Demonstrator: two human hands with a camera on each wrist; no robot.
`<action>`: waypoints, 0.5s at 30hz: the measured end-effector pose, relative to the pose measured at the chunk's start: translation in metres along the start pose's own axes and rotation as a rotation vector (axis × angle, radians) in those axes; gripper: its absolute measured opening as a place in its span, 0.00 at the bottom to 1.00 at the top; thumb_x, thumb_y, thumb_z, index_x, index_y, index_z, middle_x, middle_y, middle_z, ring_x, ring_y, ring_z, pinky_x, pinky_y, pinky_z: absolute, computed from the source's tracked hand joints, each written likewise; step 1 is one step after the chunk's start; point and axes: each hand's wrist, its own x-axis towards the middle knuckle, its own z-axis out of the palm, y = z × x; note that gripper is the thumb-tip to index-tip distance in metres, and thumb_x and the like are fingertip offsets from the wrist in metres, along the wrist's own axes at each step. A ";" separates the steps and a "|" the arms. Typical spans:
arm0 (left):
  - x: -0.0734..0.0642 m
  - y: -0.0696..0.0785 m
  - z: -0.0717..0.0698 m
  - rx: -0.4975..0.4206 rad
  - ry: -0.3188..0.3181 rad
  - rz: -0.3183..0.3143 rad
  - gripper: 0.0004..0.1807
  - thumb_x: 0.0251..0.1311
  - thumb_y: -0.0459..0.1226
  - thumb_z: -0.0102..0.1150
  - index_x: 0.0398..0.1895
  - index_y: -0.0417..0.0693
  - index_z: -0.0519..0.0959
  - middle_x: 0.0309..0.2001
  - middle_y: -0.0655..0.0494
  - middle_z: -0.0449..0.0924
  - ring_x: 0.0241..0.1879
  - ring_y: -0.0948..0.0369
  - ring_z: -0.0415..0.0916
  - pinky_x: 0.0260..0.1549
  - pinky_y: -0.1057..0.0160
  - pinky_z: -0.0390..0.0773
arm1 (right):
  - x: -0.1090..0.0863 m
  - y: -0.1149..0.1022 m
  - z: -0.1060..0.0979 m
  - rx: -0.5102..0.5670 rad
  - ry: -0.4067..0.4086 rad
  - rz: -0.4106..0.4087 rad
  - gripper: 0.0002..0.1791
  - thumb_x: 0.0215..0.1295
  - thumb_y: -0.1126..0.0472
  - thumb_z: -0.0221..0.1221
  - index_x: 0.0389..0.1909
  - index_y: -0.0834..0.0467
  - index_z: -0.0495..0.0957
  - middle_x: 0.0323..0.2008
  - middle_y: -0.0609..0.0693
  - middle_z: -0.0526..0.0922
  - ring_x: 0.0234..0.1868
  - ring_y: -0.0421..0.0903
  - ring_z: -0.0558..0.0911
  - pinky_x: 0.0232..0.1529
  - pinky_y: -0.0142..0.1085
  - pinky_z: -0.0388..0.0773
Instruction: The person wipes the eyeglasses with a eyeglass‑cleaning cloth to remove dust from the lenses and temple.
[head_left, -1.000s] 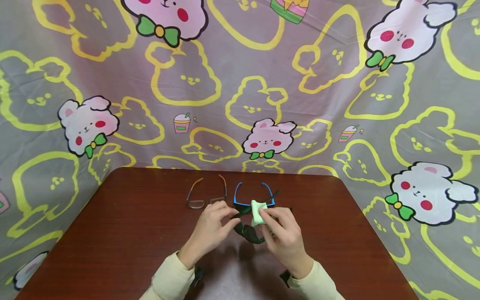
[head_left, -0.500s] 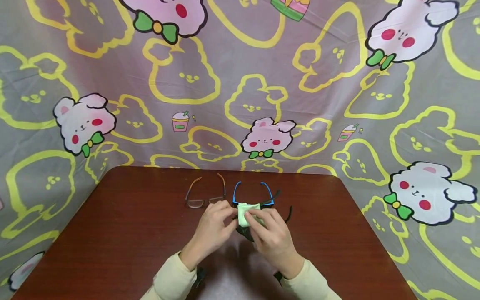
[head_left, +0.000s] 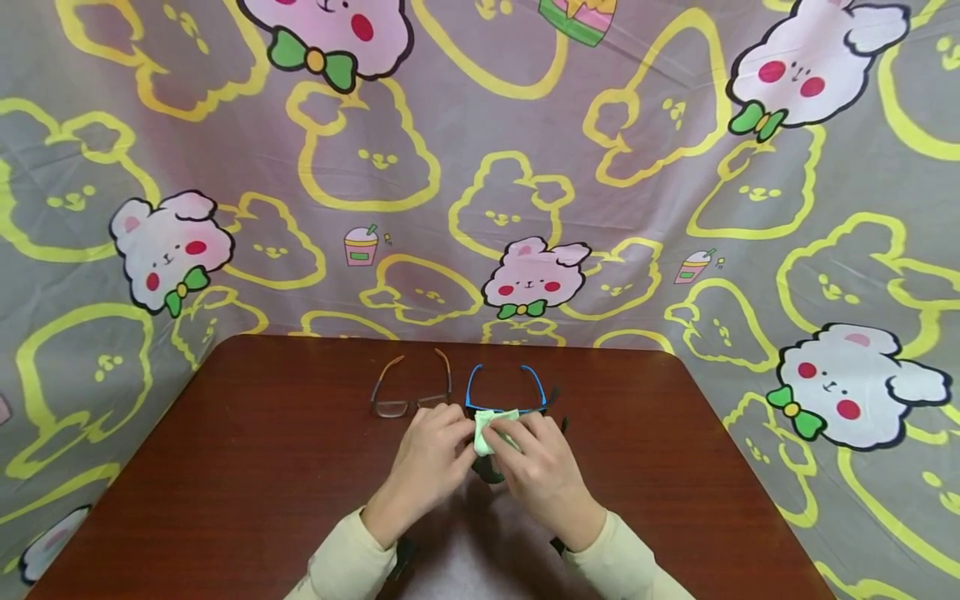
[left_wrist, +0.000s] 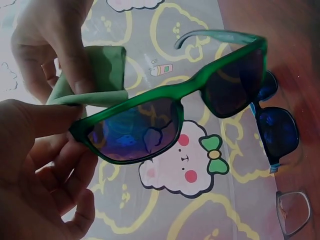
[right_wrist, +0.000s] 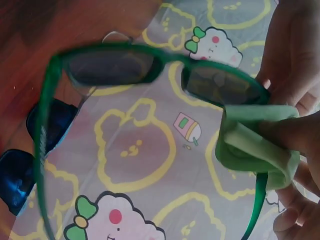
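Brown table (head_left: 262, 467), cloth (right_wrist: 260, 146) against sunglasses (left_wrist: 191, 85)

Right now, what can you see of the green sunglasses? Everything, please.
The green sunglasses have a smooth, plastic-looking frame and dark lenses with blue-violet reflections in the left wrist view. Both temples are unfolded; one bears pale lettering, too small to read. They are held above the table, mostly hidden in the head view. The left hand pinches one front corner; the right hand holds a light green cloth against the temple at that end.
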 end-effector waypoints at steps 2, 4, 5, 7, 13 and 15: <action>-0.001 0.002 -0.001 0.014 -0.020 0.002 0.09 0.41 0.31 0.67 0.19 0.51 0.76 0.21 0.64 0.64 0.23 0.64 0.62 0.28 0.63 0.65 | 0.000 0.001 -0.001 0.001 -0.018 0.000 0.19 0.42 0.69 0.67 0.41 0.58 0.83 0.38 0.49 0.81 0.33 0.49 0.75 0.28 0.37 0.67; -0.002 0.004 -0.001 0.021 -0.041 0.001 0.09 0.43 0.31 0.67 0.18 0.52 0.75 0.21 0.64 0.63 0.23 0.65 0.61 0.28 0.64 0.64 | -0.001 0.002 -0.002 0.008 -0.018 0.000 0.13 0.50 0.69 0.64 0.40 0.58 0.83 0.37 0.48 0.81 0.33 0.48 0.75 0.29 0.37 0.66; -0.002 0.005 -0.001 0.022 -0.051 0.001 0.09 0.43 0.31 0.66 0.18 0.52 0.75 0.21 0.65 0.63 0.23 0.65 0.61 0.28 0.64 0.64 | -0.002 0.003 -0.002 0.012 -0.015 0.000 0.11 0.54 0.69 0.61 0.38 0.58 0.83 0.36 0.48 0.81 0.33 0.48 0.75 0.29 0.37 0.66; -0.003 0.006 -0.001 0.019 -0.067 0.000 0.10 0.44 0.32 0.66 0.17 0.53 0.74 0.21 0.65 0.63 0.22 0.66 0.60 0.28 0.65 0.64 | -0.002 0.004 -0.003 0.027 -0.002 -0.002 0.09 0.61 0.69 0.55 0.36 0.58 0.83 0.34 0.48 0.82 0.33 0.48 0.76 0.30 0.38 0.67; -0.005 0.009 -0.002 0.024 -0.102 0.004 0.09 0.43 0.34 0.68 0.18 0.54 0.75 0.20 0.66 0.62 0.22 0.66 0.62 0.28 0.65 0.64 | -0.005 0.008 -0.003 0.059 0.031 -0.042 0.10 0.59 0.73 0.53 0.32 0.60 0.82 0.32 0.48 0.82 0.34 0.49 0.77 0.34 0.40 0.70; -0.006 0.009 -0.004 0.019 -0.128 -0.008 0.07 0.44 0.36 0.69 0.21 0.54 0.79 0.21 0.66 0.64 0.22 0.66 0.63 0.28 0.65 0.64 | -0.007 0.009 -0.003 0.069 0.027 -0.039 0.10 0.60 0.73 0.52 0.32 0.60 0.82 0.32 0.48 0.82 0.34 0.49 0.78 0.34 0.40 0.70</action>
